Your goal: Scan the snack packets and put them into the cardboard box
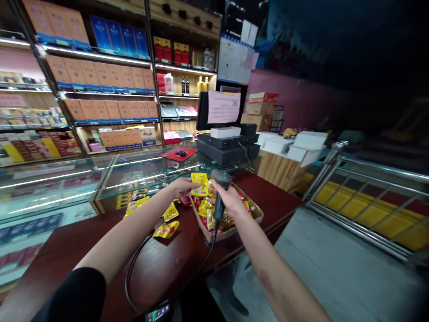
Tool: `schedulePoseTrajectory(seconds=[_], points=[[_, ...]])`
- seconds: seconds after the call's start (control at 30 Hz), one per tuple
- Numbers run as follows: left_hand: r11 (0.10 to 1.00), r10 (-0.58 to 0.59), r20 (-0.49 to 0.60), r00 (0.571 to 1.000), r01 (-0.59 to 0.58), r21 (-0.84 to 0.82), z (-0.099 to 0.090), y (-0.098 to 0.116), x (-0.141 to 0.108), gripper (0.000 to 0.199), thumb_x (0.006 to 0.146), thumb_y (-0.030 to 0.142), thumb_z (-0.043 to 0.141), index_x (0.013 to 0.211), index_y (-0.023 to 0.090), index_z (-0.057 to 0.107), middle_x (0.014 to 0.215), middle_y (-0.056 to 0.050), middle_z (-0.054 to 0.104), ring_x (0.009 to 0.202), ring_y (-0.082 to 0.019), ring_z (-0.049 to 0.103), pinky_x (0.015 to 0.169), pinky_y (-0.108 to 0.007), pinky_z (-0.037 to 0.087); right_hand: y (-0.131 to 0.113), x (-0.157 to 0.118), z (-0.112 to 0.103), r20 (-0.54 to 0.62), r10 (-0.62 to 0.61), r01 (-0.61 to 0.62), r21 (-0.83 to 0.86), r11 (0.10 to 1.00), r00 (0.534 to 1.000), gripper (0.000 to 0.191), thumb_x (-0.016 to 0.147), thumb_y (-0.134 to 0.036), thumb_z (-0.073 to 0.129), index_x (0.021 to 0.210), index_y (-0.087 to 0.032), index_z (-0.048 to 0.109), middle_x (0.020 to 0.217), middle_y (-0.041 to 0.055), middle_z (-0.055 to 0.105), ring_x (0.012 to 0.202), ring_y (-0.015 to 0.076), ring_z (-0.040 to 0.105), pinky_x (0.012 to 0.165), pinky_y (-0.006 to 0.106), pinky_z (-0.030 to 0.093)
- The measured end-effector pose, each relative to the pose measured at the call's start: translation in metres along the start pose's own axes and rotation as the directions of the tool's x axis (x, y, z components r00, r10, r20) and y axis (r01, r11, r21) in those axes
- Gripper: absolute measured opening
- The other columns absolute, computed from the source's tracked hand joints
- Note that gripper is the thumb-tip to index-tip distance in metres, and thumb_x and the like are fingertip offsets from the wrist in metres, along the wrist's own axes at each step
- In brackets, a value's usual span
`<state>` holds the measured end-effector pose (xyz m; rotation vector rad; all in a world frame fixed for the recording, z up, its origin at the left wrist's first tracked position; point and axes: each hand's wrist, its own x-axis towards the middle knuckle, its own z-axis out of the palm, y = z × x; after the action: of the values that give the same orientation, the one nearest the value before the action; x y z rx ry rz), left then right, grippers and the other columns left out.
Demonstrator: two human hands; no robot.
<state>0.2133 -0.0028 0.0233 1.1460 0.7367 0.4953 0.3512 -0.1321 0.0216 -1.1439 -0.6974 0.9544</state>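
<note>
My left hand (182,186) pinches a small yellow snack packet (199,184) by its left side, its printed face turned toward me. Wrapped round the grip of a dark barcode scanner (219,203) is my right hand (231,200). The scanner's head points up and away, just right of the packet, and its cable runs down across the desk. Below both hands stands a cardboard box (255,215) filled with yellow and red packets. Several loose yellow packets (166,230) lie on the dark red desk left of the box, some partly behind my left arm.
Behind the desk is a glass display counter (110,179) with a mouse on a red mat (185,153). A monitor (203,109) and black cash drawer (217,152) stand at the back. Boxed goods fill the shelves. To the right is a metal railing (375,174).
</note>
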Motion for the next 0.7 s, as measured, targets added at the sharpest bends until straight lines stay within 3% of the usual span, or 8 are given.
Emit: schedulePoseTrajectory(seconds=[0.13,0.27,0.4,0.57,0.63,0.7], points=[[0.999,-0.015,-0.016,1.000,0.016,0.042,0.044,0.009,0.042,0.031,0.065,0.019,0.082,0.091,0.010,0.068,0.082,-0.009,0.072,0.069,-0.018,0.069,0.062,-0.027,0.057,-0.015,0.018,-0.033,-0.112,-0.002,0.000,-0.019,1.000,0.994,0.029,0.072,-0.032,0.071,0.093,-0.013,0.064,0.098,0.0131,0.070,0.089,0.0252,0.069,0.059,0.031,0.060],[0.991,-0.032,-0.071,0.997,0.041,0.124,0.057,0.008,0.063,0.035,0.065,0.019,0.083,0.095,0.012,0.066,0.089,-0.009,0.072,0.070,-0.017,0.068,0.062,-0.029,0.059,-0.022,0.024,-0.049,-0.205,-0.049,0.044,-0.030,0.999,0.978,0.028,0.075,-0.033,0.070,0.093,-0.013,0.063,0.095,0.0115,0.071,0.087,0.0246,0.070,0.060,0.030,0.060],[0.986,0.005,-0.128,0.992,0.016,0.164,0.031,0.007,0.053,0.041,0.060,0.023,0.086,0.095,0.012,0.067,0.095,-0.012,0.070,0.075,-0.018,0.067,0.062,-0.030,0.058,-0.018,0.018,-0.043,-0.177,-0.020,0.021,0.006,1.000,0.984,0.027,0.075,-0.031,0.070,0.095,-0.014,0.062,0.109,0.0126,0.067,0.095,0.0249,0.068,0.058,0.029,0.060],[0.967,0.131,-0.158,0.979,-0.091,0.239,-0.024,0.003,-0.003,0.050,0.060,0.034,0.084,0.102,0.013,0.067,0.093,-0.010,0.070,0.080,-0.019,0.067,0.069,-0.031,0.056,0.004,-0.003,-0.005,0.065,0.119,-0.126,0.116,0.985,0.991,0.029,0.077,-0.030,0.069,0.099,-0.014,0.061,0.111,0.0126,0.067,0.092,0.0240,0.069,0.058,0.031,0.061],[0.911,0.201,-0.153,0.968,-0.127,0.392,-0.046,-0.008,-0.031,0.052,0.063,0.040,0.080,0.106,0.015,0.068,0.090,-0.008,0.070,0.081,-0.020,0.067,0.070,-0.031,0.055,0.017,-0.013,0.014,0.146,0.158,-0.175,0.108,0.979,0.977,0.031,0.076,-0.032,0.070,0.100,-0.015,0.061,0.108,0.0122,0.067,0.089,0.0237,0.070,0.057,0.032,0.062],[0.769,0.285,-0.154,0.946,-0.130,0.626,-0.066,-0.027,-0.056,0.047,0.066,0.043,0.076,0.106,0.019,0.070,0.087,-0.006,0.071,0.081,-0.022,0.067,0.073,-0.032,0.054,0.034,-0.022,0.031,0.199,0.191,-0.213,0.093,0.973,0.961,0.033,0.075,-0.033,0.071,0.101,-0.015,0.061,0.106,0.0113,0.068,0.087,0.0233,0.070,0.056,0.032,0.062]])
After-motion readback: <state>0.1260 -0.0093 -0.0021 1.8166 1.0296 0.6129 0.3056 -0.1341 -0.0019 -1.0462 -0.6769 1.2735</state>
